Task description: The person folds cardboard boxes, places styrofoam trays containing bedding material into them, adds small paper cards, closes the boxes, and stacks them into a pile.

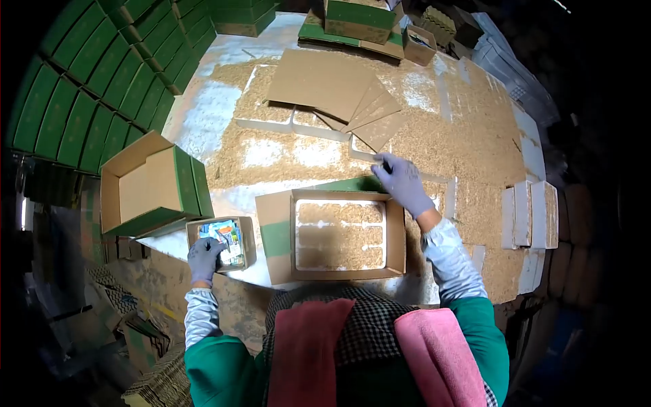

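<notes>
My left hand (203, 260), in a grey glove with dark fingertips, reaches over the near left rim of a small cardboard box (249, 242). Its fingers bend together against colourful printed packets (227, 234) inside; whatever they pinch is hidden. My right hand (404, 184), gloved alike, hovers by the far right corner of an open carton (349, 274). Thumb and fingers are bent but apart, with nothing visible between them. Inside that carton, a white-edged divided layer (340, 235) is covered with light brown flakes or shavings.
Flat cardboard sheets (319, 81) lie fanned across the flake-strewn table (475, 142). An open green carton (142, 190) stands left. Stacked green boxes (102, 81) rise behind it. White-sided blocks (536, 215) stand at the right edge, and more boxes (356, 20) at the back.
</notes>
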A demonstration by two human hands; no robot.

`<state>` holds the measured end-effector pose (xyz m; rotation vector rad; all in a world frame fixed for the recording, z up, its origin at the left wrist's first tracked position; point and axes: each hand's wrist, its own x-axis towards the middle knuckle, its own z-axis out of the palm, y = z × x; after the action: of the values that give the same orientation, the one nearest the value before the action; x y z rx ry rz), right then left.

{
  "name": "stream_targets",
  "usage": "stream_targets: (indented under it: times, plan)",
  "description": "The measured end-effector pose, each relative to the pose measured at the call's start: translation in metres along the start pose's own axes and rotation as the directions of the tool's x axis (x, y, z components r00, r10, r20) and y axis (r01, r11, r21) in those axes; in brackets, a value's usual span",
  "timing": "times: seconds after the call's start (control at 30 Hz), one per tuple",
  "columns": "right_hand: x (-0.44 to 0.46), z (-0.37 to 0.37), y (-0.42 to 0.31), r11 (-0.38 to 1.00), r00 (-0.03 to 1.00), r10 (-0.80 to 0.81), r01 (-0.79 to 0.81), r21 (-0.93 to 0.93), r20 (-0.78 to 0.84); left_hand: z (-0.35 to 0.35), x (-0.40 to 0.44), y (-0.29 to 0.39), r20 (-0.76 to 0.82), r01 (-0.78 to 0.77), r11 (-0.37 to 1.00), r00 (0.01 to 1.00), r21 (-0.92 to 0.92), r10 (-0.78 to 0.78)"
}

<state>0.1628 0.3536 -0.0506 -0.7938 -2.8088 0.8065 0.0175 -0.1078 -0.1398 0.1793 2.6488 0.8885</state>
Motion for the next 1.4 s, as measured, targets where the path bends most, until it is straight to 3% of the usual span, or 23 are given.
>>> stream_targets:
  times: [0.07, 0.13, 0.17, 0.27, 0.33, 0.4, 0.43, 0.47, 0.5, 0.53, 0.63, 0.73, 0.8, 0.87, 0.93, 1.03, 1.07, 1.13, 1.2, 1.27, 1.3, 1.33, 1.4]
  plan:
    - [0.053, 0.016, 0.029, 0.995, 0.998, 0.065, -0.064, -0.077, 0.009, -0.003, -0.005, -0.002, 0.028, 0.030, 1.000, 0.999, -0.005, -0.030]
    - [0.086, 0.048, 0.060, 0.987, 0.995, 0.095, -0.091, -0.132, 0.026, -0.013, -0.019, 0.010, -0.161, -0.146, 0.933, 0.965, 0.329, 0.208]
    - [0.098, 0.069, 0.079, 0.957, 0.999, 0.008, -0.017, -0.291, -0.032, -0.019, -0.027, 0.024, -0.157, -0.145, 0.932, 0.966, 0.333, 0.207]
    - [0.111, 0.092, 0.101, 0.847, 0.989, -0.127, 0.066, -0.528, -0.081, -0.028, -0.053, 0.088, -0.251, -0.130, 0.974, 0.952, 0.183, 0.174]
    - [0.110, 0.081, 0.096, 0.872, 0.976, -0.125, 0.193, -0.450, 0.177, -0.015, -0.073, 0.139, -0.297, -0.311, 0.927, 0.923, -0.207, 0.244]
    - [0.104, 0.065, 0.078, 0.837, 0.964, -0.112, 0.222, -0.501, 0.240, 0.012, -0.078, 0.190, -0.163, -0.646, 0.745, 0.763, -0.166, 0.625]
    - [0.103, 0.060, 0.071, 0.774, 0.953, -0.029, 0.213, -0.596, 0.302, 0.027, -0.077, 0.223, -0.055, -0.806, 0.588, 0.591, -0.064, 0.805]
    - [0.099, 0.055, 0.066, 0.699, 0.935, 0.063, 0.208, -0.684, 0.348, 0.060, -0.070, 0.220, 0.051, -0.857, 0.506, 0.504, -0.098, 0.862]
    - [0.093, 0.047, 0.063, 0.678, 0.960, -0.010, 0.213, -0.704, 0.280, 0.080, -0.070, 0.221, 0.286, -0.853, 0.518, 0.482, -0.062, 0.828]
    - [0.083, 0.034, 0.060, 0.675, 0.962, -0.004, 0.204, -0.710, 0.272, 0.092, -0.068, 0.210, 0.284, -0.858, 0.509, 0.473, -0.068, 0.834]
    - [0.036, -0.023, 0.047, 0.737, 0.894, -0.443, 0.320, -0.596, -0.068, 0.097, -0.063, 0.187, 0.349, -0.860, 0.506, 0.457, -0.061, 0.818]
    - [-0.041, -0.075, 0.017, 0.787, 0.782, -0.561, 0.402, -0.468, -0.272, 0.059, -0.076, 0.179, 0.143, -0.826, 0.552, 0.536, -0.116, 0.832]
    - [-0.091, -0.081, -0.002, 0.761, 0.740, -0.626, 0.513, -0.397, -0.244, 0.031, -0.086, 0.185, -0.316, -0.733, 0.654, 0.675, -0.188, 0.666]
    - [-0.133, -0.052, -0.008, 0.691, 0.718, -0.693, 0.685, -0.233, 0.055, 0.015, -0.089, 0.194, -0.490, -0.729, 0.629, 0.666, -0.271, 0.562]
    - [-0.159, -0.010, -0.001, 0.694, 0.684, -0.555, 0.695, -0.190, 0.474, 0.008, -0.090, 0.214, -0.306, -0.849, 0.514, 0.525, -0.124, 0.794]
    - [-0.161, 0.022, 0.020, 0.816, 0.695, -0.432, 0.572, -0.079, 0.574, 0.077, -0.083, 0.198, 0.284, -0.914, 0.393, 0.405, 0.098, 0.869]
    - [-0.157, 0.032, 0.023, 0.814, 0.693, -0.439, 0.576, -0.074, 0.572, 0.091, -0.089, 0.193, 0.566, -0.860, 0.457, 0.498, 0.227, 0.657]
    - [-0.145, 0.046, 0.018, 0.899, 0.758, -0.279, 0.422, -0.116, 0.590, 0.121, -0.084, 0.177, 0.617, -0.843, 0.435, 0.532, 0.317, 0.580]
    - [-0.147, 0.030, 0.004, 0.917, 0.746, -0.205, 0.372, -0.141, 0.634, 0.104, -0.075, 0.181, 0.491, -0.877, 0.437, 0.474, 0.198, 0.730]
    - [-0.162, 0.007, -0.001, 0.956, 0.925, -0.292, 0.290, 0.044, 0.242, 0.073, -0.074, 0.182, 0.336, -0.901, 0.427, 0.425, 0.072, 0.840]
    - [-0.166, -0.005, 0.009, 0.977, 0.980, -0.183, 0.173, 0.124, 0.072, 0.054, -0.074, 0.175, 0.227, -0.824, 0.566, 0.556, 0.023, 0.800]
    - [-0.162, -0.011, 0.022, 0.974, 0.977, -0.198, 0.188, 0.130, 0.074, 0.038, -0.069, 0.167, 0.121, -0.731, 0.681, 0.673, -0.041, 0.730]
    - [-0.150, -0.013, 0.042, 0.999, 0.997, 0.042, -0.043, 0.021, 0.065, 0.053, -0.037, 0.122, 0.291, -0.287, 0.872, 0.862, -0.397, 0.416]
